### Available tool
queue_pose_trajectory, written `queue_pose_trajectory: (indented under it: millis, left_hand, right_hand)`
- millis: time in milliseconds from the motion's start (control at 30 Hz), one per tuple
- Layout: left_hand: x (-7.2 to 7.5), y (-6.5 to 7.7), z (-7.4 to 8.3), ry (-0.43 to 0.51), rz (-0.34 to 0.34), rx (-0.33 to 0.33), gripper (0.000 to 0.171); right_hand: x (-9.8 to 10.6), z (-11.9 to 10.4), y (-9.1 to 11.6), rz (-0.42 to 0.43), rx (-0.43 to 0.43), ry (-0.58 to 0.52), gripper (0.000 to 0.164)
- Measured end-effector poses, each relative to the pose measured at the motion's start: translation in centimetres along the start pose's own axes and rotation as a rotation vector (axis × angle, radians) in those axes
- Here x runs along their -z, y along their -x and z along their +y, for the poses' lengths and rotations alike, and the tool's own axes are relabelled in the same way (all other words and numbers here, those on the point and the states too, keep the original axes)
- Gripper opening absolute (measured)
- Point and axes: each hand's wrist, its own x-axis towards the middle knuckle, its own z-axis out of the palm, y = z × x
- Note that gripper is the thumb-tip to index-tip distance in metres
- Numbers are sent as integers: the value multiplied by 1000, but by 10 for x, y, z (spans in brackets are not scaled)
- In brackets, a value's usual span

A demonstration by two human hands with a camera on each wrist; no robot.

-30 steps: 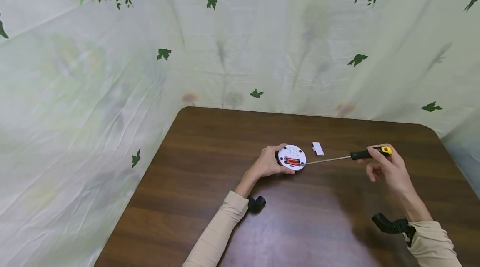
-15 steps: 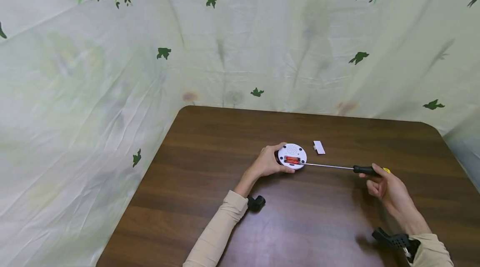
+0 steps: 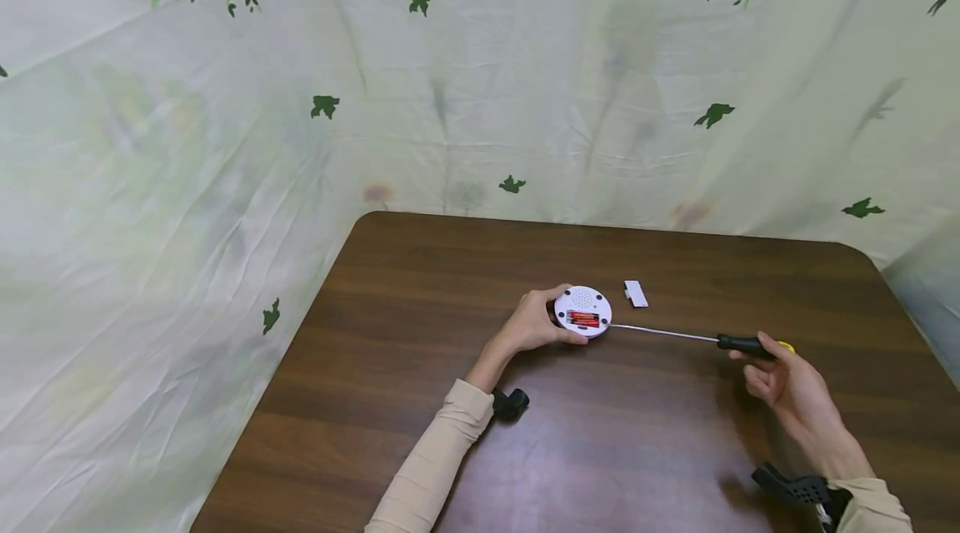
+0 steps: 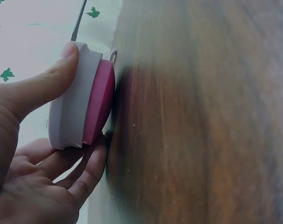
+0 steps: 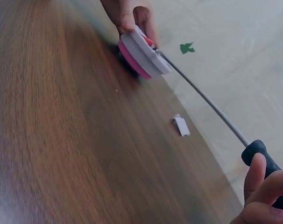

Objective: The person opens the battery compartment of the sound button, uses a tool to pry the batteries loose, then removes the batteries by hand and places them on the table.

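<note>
A round white device [image 3: 592, 301] with a pink layer beneath, seen edge-on in the left wrist view, sits in my left hand [image 3: 531, 322], which grips its rim with thumb and fingers. Red batteries [image 3: 583, 319] show in its uncovered compartment. My right hand [image 3: 798, 391] holds a long screwdriver [image 3: 738, 345] by its black handle with a yellow end. The screwdriver's tip reaches the device's right side, by the battery compartment in the right wrist view; exact contact is too small to tell.
A small white battery cover [image 3: 636, 294] lies on the brown wooden table [image 3: 465, 258], right of the device. A leaf-patterned curtain [image 3: 525, 100] hangs behind the table and along its left side. Dark wrist mounts [image 3: 510, 405] jut from both sleeves.
My right hand has moved down and slightly right, bringing the screwdriver's handle lower. Its tip has shifted from over the batteries toward the device's right edge. My left hand stays nearly still.
</note>
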Motion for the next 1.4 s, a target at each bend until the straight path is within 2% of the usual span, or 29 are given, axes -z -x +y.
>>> queue_pose_trajectory:
  millis: [200, 333, 500, 667, 800, 867, 967, 1067, 1233, 1300, 1400]
  left_hand:
    - [1, 0, 0, 9, -2, 19, 83]
    - [1, 1, -1, 16, -5, 36, 84]
    - [1, 2, -1, 9, -6, 69, 88]
    - [1, 2, 0, 11, -4, 69, 87]
    - [0, 1, -1, 9, -3, 61, 86]
    - [0, 0, -1, 6, -3, 55, 85]
    - [0, 0, -1, 6, -6, 41, 84]
    - [1, 0, 0, 12, -4, 30, 83]
    - [1, 0, 1, 12, -4, 20, 83]
    - [1, 0, 2, 9, -6, 17, 83]
    - [1, -1, 2, 4, -5, 12, 84]
  right_hand:
    - [8, -3, 8, -33, 75, -163, 32]
    - [9, -7, 15, 16, 140, -216, 35]
    - [5, -7, 21, 102, 199, -146, 31]
    - [-4, 3, 25, 222, 256, -82, 20]
    - [-8, 12, 29, 276, 249, -25, 20]
    - [-10, 16, 32, 306, 227, 41, 18]
    - [-14, 19, 37, 366, 166, 226, 16]
    - [-19, 19, 42, 431, 84, 494, 17]
    - [-31, 16, 51, 480, -22, 1077, 56]
    - [-36, 14, 54, 456, -56, 1284, 69]
    - [-46, 13, 55, 381, -105, 1491, 68]
